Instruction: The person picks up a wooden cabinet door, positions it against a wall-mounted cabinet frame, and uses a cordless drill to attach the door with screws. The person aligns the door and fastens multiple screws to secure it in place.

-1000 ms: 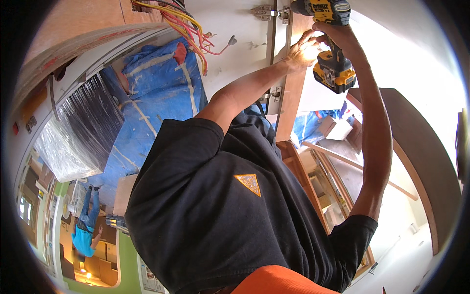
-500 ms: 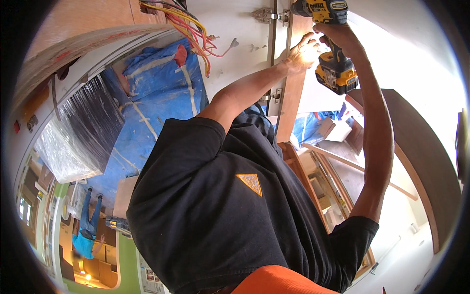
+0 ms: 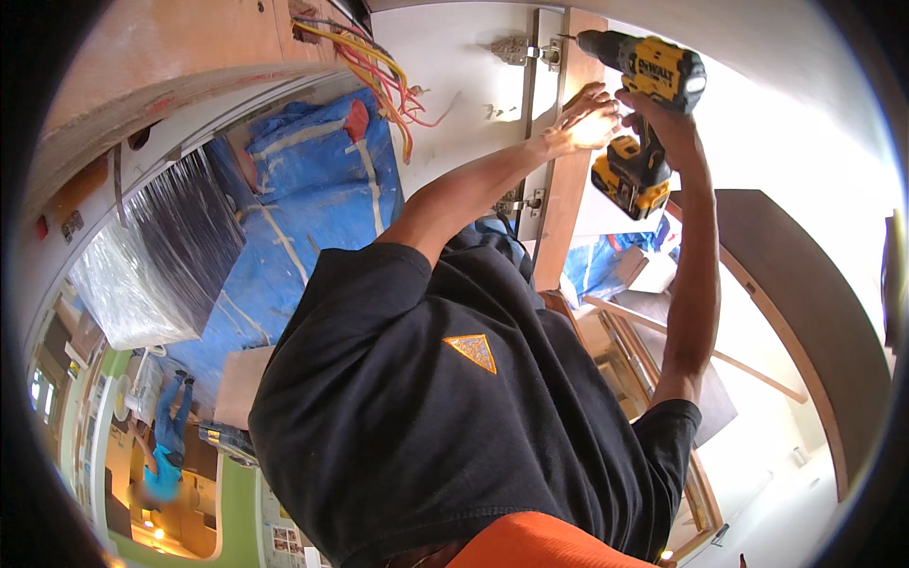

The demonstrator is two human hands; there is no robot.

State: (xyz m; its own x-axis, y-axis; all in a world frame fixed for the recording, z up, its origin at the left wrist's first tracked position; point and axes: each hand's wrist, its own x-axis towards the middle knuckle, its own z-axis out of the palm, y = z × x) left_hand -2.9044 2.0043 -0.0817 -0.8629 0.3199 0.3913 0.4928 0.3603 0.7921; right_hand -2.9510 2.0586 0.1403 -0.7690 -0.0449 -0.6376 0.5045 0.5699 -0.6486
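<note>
My right hand [image 3: 663, 123] grips a yellow and black cordless drill [image 3: 660, 71], battery attached, whose thin bit points left near the upper metal hinge [image 3: 511, 51]. Just left of the drill handle, my left hand [image 3: 582, 123] has curled fingers beside a wooden strip [image 3: 555, 218]; whatever they hold is too small or hidden to name. The strip runs alongside a white panel [image 3: 445, 85], which carries a second hinge [image 3: 511, 204] lower down.
Loose red and yellow wires [image 3: 379, 76] hang from a hole in a wooden board [image 3: 180, 47]. Blue taped sheeting [image 3: 284, 189] lies beside a plastic-wrapped block [image 3: 151, 265]. A curved dark board [image 3: 805, 293] stands at right. Another person [image 3: 166, 435] in turquoise works in the distance.
The drill has moved rightward and down in the picture, turning so that its bit now shows. My left hand has moved slightly down. The distant person's arm has moved.
</note>
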